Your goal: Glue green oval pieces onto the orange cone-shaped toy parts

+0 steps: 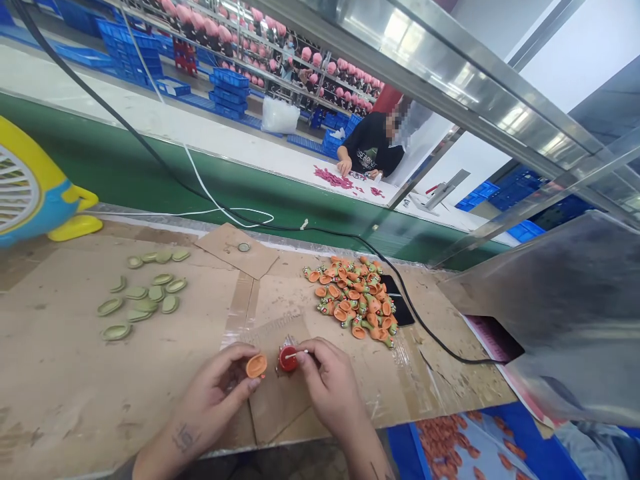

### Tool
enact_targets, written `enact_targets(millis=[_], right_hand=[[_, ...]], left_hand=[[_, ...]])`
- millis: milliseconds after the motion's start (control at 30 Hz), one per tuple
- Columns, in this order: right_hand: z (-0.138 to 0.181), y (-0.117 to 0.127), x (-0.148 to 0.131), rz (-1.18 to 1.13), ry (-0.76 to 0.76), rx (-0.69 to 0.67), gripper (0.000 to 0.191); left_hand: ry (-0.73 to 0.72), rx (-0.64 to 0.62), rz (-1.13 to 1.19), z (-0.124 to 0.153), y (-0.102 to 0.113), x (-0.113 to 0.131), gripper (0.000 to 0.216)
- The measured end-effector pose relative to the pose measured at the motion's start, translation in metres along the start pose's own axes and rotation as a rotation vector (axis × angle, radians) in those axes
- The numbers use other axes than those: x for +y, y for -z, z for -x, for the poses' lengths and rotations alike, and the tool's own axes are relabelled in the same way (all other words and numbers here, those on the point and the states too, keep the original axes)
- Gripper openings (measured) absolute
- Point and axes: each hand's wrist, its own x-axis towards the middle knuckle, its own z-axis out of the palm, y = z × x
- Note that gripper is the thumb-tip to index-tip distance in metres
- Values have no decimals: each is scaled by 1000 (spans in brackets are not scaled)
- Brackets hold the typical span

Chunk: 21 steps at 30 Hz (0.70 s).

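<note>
A: Nearest the camera, what are the two hands doing?

B: The left hand (220,390) pinches a small orange shell piece (256,365) between thumb and fingertips, closed on it just above the cardboard sheet (75,393). The right hand (327,380) is closed on a thin white stick (299,353), whose tip touches a small red pot (287,358) standing on the cardboard between the hands.

A: So the orange piece is off the table?

B: It looks held just over it, beside the red pot; I cannot tell whether it touches the cardboard.

A: What lies a little farther out?

B: To the right, a pile of orange toy parts (355,300) with green bits, partly over a dark flat item. To the left, a loose group of olive-green oval pieces (145,293). A black cable (430,333) runs across the table past the pile.

A: And beyond?

B: A yellow and blue fan (30,193) at the left edge, then a green conveyor belt (125,167). Across it, another person (373,150) in a black top leans over pink parts (333,179) on a white bench, with blue crates (227,90) stacked behind.
</note>
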Motion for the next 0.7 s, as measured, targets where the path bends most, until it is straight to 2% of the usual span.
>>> enact_targets(millis=[300,467,600,700], right_hand=[[11,-4,9,54,47,174,18],[14,-2,10,74,3,191,18],[16,-6,-1,-177,-131,351,20],[19,-18,-11,-397,-197,291,28]], left_hand=[[-18,-40,-60,-2,-1,-2,27],[-59,-56,-91,-4,0,0,27],[-84,-60,-102,-5,0,2,26],[-101,-55,-104,-6,-1,4,26]])
